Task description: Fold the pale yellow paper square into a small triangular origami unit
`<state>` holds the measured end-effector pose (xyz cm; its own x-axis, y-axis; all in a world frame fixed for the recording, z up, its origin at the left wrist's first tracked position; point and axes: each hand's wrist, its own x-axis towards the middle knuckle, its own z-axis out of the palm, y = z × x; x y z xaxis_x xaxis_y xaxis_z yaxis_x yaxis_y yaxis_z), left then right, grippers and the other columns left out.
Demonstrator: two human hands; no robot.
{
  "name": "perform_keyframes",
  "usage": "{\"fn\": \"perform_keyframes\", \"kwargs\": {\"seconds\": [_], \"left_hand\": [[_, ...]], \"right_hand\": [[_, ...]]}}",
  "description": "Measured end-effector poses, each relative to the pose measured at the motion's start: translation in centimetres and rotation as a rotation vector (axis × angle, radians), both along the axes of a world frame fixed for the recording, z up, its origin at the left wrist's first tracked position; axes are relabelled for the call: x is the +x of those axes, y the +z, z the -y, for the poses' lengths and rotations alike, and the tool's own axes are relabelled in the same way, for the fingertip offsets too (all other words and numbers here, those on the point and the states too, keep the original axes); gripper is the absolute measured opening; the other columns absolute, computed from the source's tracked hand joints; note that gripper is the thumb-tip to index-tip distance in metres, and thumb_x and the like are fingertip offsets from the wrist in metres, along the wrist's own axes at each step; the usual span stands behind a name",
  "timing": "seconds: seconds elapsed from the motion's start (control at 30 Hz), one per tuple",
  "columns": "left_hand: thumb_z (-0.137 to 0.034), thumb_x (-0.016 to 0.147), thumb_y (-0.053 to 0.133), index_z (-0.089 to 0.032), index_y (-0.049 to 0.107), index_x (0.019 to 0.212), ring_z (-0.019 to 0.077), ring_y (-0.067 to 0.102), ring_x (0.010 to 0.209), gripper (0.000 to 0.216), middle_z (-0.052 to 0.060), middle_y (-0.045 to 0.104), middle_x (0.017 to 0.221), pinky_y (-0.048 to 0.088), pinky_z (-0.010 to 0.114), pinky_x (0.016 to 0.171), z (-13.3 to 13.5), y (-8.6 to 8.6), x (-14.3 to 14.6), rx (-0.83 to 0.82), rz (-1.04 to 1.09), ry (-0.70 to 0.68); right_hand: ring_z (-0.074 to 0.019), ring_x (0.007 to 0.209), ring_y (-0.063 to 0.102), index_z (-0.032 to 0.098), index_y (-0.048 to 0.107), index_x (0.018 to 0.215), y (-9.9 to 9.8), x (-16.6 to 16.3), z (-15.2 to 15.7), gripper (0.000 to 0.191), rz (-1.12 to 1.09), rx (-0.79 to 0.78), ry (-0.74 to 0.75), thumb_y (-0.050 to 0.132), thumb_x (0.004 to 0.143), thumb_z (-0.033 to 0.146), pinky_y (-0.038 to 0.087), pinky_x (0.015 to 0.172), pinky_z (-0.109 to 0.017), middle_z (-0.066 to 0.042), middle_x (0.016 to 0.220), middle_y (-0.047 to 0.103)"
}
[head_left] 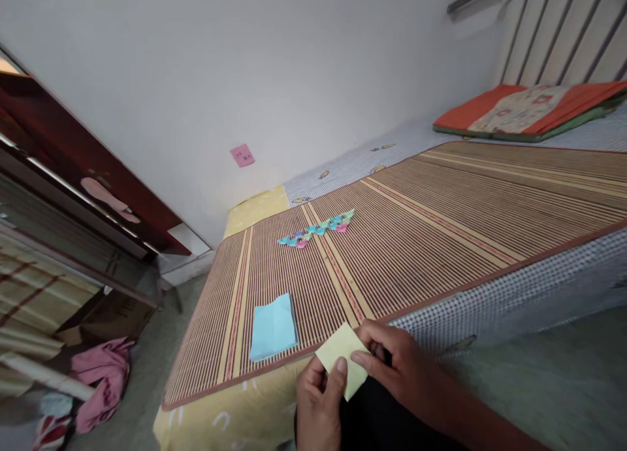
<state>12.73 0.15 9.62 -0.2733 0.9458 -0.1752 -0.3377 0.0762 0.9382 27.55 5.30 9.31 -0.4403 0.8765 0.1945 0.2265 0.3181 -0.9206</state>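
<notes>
A small pale yellow square of paper (pixel 341 350) is held up in front of me at the bed's near edge. My left hand (pixel 319 399) pinches its lower left side, thumb on top. On the right side, my right hand (pixel 392 356) grips it between thumb and bent fingers. The fingertips behind the paper are hidden. To the left of the hands lies a stack of light blue paper (pixel 273 328) on the striped bamboo mat (pixel 406 255). Farther back on the mat sits a row of small folded paper pieces (pixel 317 229) in blue, green, pink and purple.
A pink note (pixel 242 155) is stuck to the white wall (pixel 245 59). An orange and floral folded quilt (pixel 524 108) rests at the far right of the bed. On the floor at left are a pink cloth (pixel 105 382) and a cardboard box (pixel 110 320).
</notes>
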Motion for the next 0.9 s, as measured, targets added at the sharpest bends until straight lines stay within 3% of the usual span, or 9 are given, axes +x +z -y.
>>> {"fn": "perform_keyframes", "kwargs": {"seconds": [0.2, 0.47, 0.9], "left_hand": [[-0.038, 0.066, 0.087, -0.014, 0.08, 0.1, 0.032, 0.072, 0.095, 0.042, 0.014, 0.079, 0.093, 0.053, 0.04, 0.088, 0.11, -0.11, 0.04, -0.046, -0.037, 0.005], [-0.033, 0.06, 0.09, -0.012, 0.078, 0.105, 0.0326, 0.074, 0.084, 0.051, 0.015, 0.079, 0.082, 0.055, 0.045, 0.085, -0.03, -0.65, 0.39, -0.073, 0.189, 0.02], [-0.033, 0.06, 0.09, -0.012, 0.079, 0.102, 0.0318, 0.074, 0.084, 0.048, 0.015, 0.08, 0.085, 0.056, 0.043, 0.083, 0.08, -0.65, 0.29, -0.081, 0.115, 0.007]], "right_hand": [[-0.0132, 0.064, 0.044, 0.022, 0.042, 0.074, -0.31, -0.2, -0.18, 0.024, -0.02, -0.008, 0.0, 0.054, 0.093, 0.026, 0.034, 0.059, -0.026, 0.005, 0.069, 0.044], [-0.0129, 0.061, 0.042, 0.022, 0.045, 0.075, 0.33, -0.4, 0.01, 0.021, -0.197, -0.112, 0.023, 0.052, 0.094, 0.028, 0.035, 0.056, -0.025, 0.005, 0.066, 0.042], [-0.0131, 0.061, 0.042, 0.022, 0.043, 0.072, 0.3, -0.48, -0.01, 0.021, -0.211, -0.067, -0.034, 0.052, 0.091, 0.025, 0.035, 0.056, -0.026, 0.005, 0.065, 0.041]]}}
